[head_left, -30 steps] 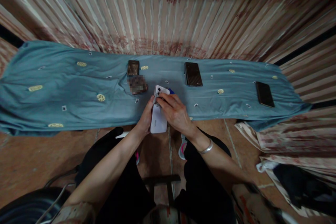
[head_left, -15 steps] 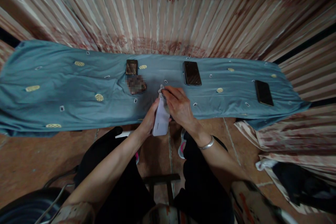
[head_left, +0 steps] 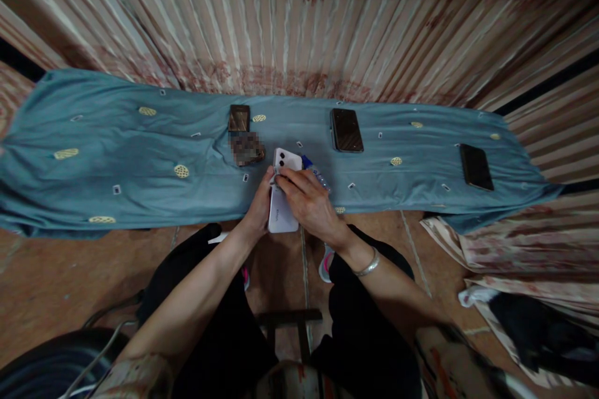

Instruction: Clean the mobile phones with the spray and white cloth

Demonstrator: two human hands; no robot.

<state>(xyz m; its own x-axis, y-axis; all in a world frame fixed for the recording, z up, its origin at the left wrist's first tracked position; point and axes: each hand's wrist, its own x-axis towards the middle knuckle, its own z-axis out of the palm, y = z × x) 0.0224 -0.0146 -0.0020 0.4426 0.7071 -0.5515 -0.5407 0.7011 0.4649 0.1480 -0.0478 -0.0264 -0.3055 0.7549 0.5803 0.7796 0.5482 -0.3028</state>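
My left hand (head_left: 259,204) is wrapped round the left edge of a white phone (head_left: 282,215), back side up, its camera lenses at the far end. My right hand (head_left: 311,201) lies across the phone's back, its fingers pinched near the left edge below the lenses. A small scrap of pale grey cloth (head_left: 274,176) shows at those fingertips, mostly hidden by them. Just beyond my right hand lies a clear bottle with a blue top (head_left: 319,176), partly covered by the hand.
A blue patterned cloth (head_left: 206,193) covers the long table. On it lie a small dark flat item (head_left: 239,118), a blurred-out object (head_left: 246,148), a thick black phone-like device (head_left: 347,130) and a black phone (head_left: 476,166). A pleated curtain (head_left: 281,25) hangs behind.
My right fingers have moved from the phone's far end to its left edge, nearer me. The camera lenses and the blue-topped bottle now show. The phone has shifted slightly away from me.
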